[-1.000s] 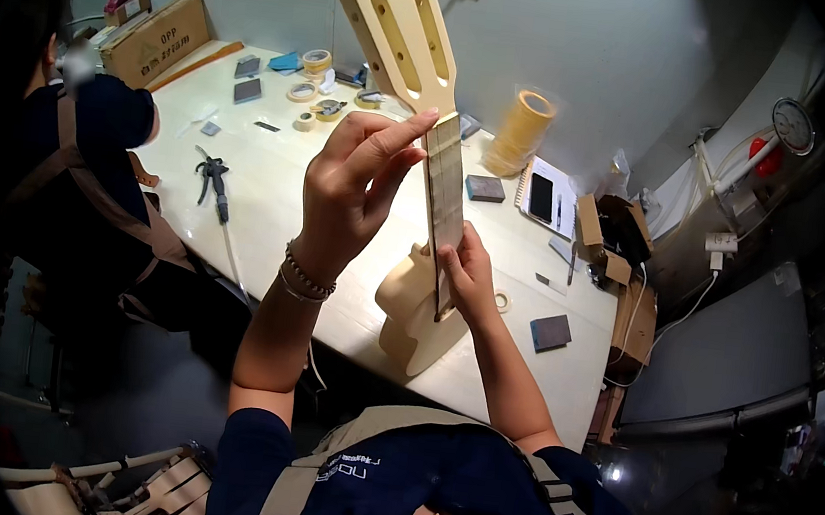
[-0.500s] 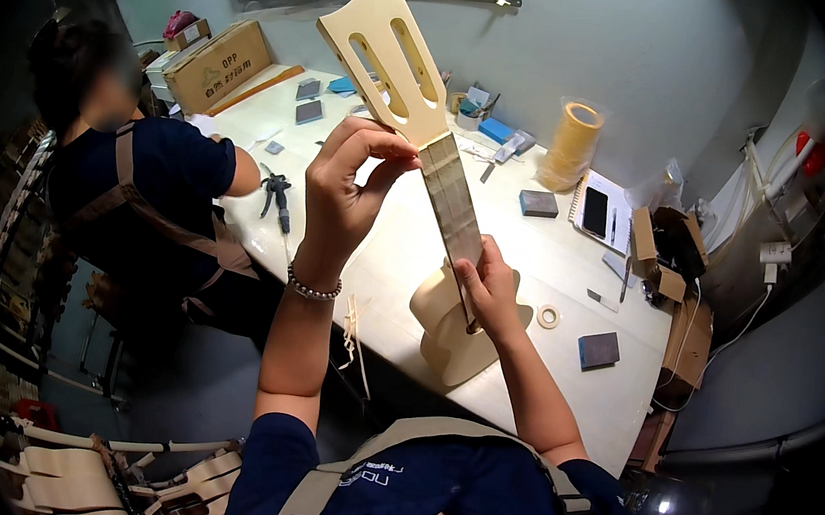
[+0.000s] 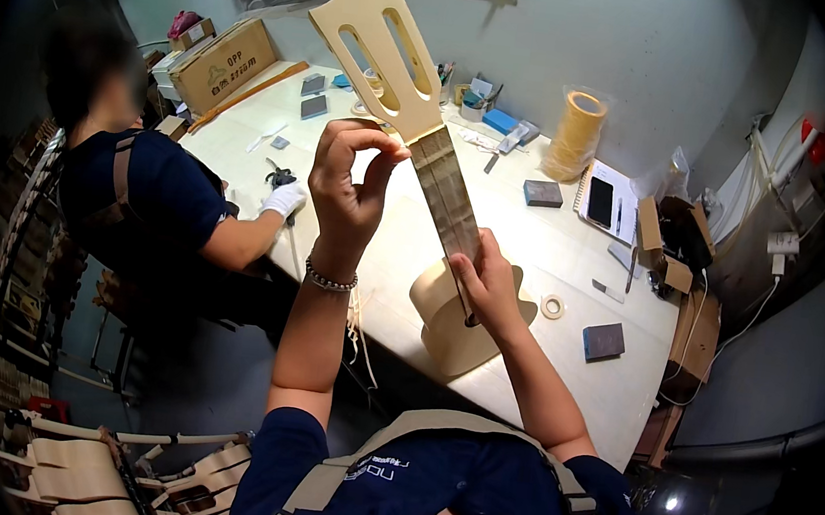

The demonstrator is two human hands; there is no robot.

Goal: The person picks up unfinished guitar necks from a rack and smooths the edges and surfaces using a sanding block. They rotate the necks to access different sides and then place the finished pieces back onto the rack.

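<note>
An unfinished pale wooden guitar stands tilted upright on the white table, with its slotted headstock (image 3: 401, 95) at the top, a dark grey streaked fretboard (image 3: 444, 193) and its body (image 3: 445, 331) below. My right hand (image 3: 488, 288) grips the lower neck, thumb across the fretboard. My left hand (image 3: 350, 179) is pinched at the left edge where headstock meets fretboard, beside a thin pale yellow strip; what the fingertips hold is too small to make out. A sanding block (image 3: 603, 340) and a tape roll (image 3: 552, 305) lie to the right of the body.
At left a co-worker (image 3: 148, 190) in dark blue has a gloved hand (image 3: 284, 198) on an air gun. Along the back stand a cardboard box (image 3: 221, 67) and a wrapped yellow roll (image 3: 573, 144). A phone (image 3: 600, 202) on a notepad and open boxes lie right. Guitar parts (image 3: 78, 474) sit lower left.
The headstock leans further left than a second ago, and my left hand is more curled at its base. The co-worker's arm has lowered, bringing a gloved hand onto the air gun.
</note>
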